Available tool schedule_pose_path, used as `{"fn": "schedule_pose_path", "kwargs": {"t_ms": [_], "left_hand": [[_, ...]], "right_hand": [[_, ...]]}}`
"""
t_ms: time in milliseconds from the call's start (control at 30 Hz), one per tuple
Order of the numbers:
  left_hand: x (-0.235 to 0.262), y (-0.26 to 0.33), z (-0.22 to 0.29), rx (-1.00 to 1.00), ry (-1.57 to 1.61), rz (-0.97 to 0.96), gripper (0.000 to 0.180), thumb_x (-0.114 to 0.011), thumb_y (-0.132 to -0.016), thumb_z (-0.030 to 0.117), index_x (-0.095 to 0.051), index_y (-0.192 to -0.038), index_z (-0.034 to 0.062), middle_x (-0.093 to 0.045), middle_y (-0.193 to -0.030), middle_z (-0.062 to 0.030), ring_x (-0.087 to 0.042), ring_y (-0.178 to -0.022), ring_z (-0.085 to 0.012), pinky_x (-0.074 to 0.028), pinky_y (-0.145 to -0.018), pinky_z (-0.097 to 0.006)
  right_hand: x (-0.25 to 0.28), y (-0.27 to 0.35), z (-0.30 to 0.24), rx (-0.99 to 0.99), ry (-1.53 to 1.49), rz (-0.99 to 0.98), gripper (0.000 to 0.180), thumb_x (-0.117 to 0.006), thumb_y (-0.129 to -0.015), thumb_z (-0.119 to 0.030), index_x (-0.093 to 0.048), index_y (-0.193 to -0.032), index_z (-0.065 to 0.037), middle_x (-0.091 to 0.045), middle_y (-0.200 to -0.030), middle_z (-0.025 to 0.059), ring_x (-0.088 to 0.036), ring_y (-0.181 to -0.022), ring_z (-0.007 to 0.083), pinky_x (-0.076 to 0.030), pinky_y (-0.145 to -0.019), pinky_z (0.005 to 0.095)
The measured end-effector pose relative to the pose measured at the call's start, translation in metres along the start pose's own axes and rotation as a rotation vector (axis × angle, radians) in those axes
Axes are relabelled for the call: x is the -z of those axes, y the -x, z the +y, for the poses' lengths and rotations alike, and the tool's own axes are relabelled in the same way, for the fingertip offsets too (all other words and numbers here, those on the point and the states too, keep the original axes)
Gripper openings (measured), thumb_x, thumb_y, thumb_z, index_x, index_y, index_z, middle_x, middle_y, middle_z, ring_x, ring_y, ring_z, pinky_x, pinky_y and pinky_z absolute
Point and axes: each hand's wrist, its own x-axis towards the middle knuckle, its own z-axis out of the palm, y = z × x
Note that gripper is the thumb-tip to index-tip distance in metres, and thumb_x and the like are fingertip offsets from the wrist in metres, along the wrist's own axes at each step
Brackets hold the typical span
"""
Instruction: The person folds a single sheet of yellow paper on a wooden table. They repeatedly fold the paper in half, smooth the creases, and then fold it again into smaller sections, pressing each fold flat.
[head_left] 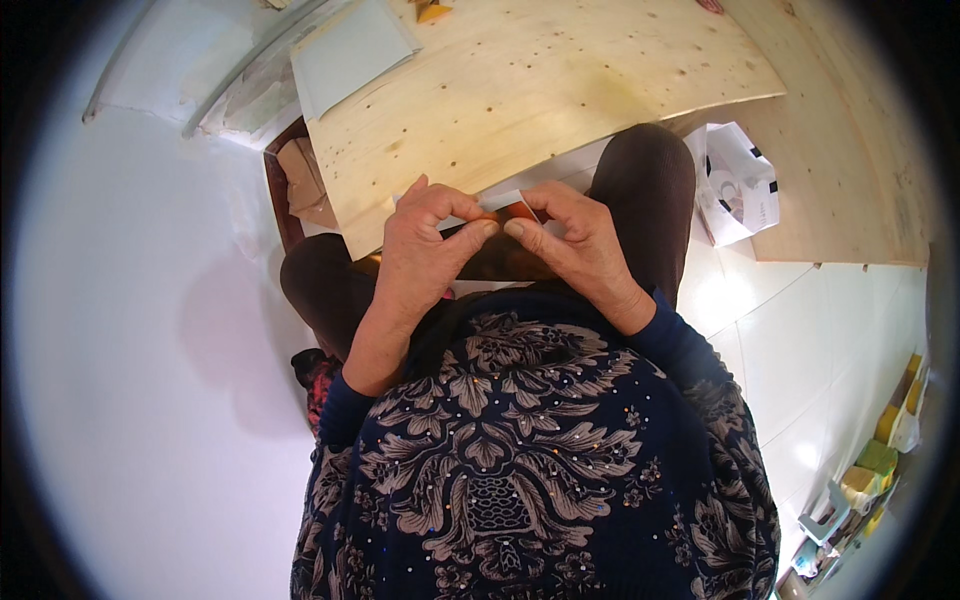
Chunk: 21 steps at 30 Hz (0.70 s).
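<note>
a pale plywood tabletop [540, 90] fills the upper part of the head view, white floor tiles around it. at the table's near edge, over the seated person's lap, the left hand [425, 245] and right hand [575, 240] meet, thumbs and forefingers pinched together on a small orange-and-white paper piece [512, 207]. it looks like a fold or crease being pressed; the next move would likely call for steady fingertip pressure along that edge. a light green sheet [350, 50] lies at the table's far left corner, a white printed bag [740, 185] to the table's right.
</note>
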Motion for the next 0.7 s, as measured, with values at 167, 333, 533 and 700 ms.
{"fn": "schedule_pose_path", "kwargs": {"t_ms": [167,333,533,700], "left_hand": [[0.001,0.002,0.001,-0.028,-0.042,-0.036,0.011,-0.075,-0.079,0.012,-0.066,-0.079,0.007,-0.067,-0.078,-0.0005,-0.063,-0.079,-0.0156,-0.027,-0.114,-0.048],[0.002,0.003,0.004,-0.001,-0.053,-0.048,0.012,-0.076,-0.08,0.013,-0.066,-0.084,0.0068,-0.066,-0.079,-0.0003,-0.063,-0.082,-0.0133,-0.028,-0.114,-0.046],[0.0,0.001,0.012,0.014,0.084,0.014,0.018,-0.075,-0.082,0.017,-0.068,-0.096,0.0071,-0.068,-0.084,-0.0018,-0.064,-0.084,-0.0138,-0.028,-0.113,-0.045],[0.006,0.001,0.014,-0.052,0.002,-0.07,0.012,-0.071,-0.086,0.016,-0.07,-0.093,0.0066,-0.068,-0.084,-0.0014,-0.063,-0.086,-0.014,-0.027,-0.114,-0.046]], "right_hand": [[-0.003,0.002,0.0,-0.089,-0.055,0.08,0.016,-0.068,-0.089,-0.009,-0.069,-0.101,0.002,-0.064,-0.083,0.0058,-0.058,-0.073,0.0102,-0.046,-0.066,0.0234],[-0.004,0.001,-0.001,-0.01,-0.01,0.06,0.012,-0.066,-0.091,-0.009,-0.067,-0.097,0.001,-0.059,-0.081,-0.0002,-0.051,-0.073,0.0063,-0.04,-0.063,0.0209],[-0.005,0.001,-0.004,0.007,-0.011,0.07,0.015,-0.069,-0.087,-0.007,-0.071,-0.1,0.0,-0.066,-0.082,0.0069,-0.059,-0.072,0.0107,-0.047,-0.065,0.0239],[-0.006,0.003,-0.01,0.043,0.049,0.098,0.017,-0.072,-0.085,-0.006,-0.071,-0.102,-0.002,-0.068,-0.082,0.0059,-0.06,-0.071,0.0102,-0.048,-0.064,0.0228]]}}
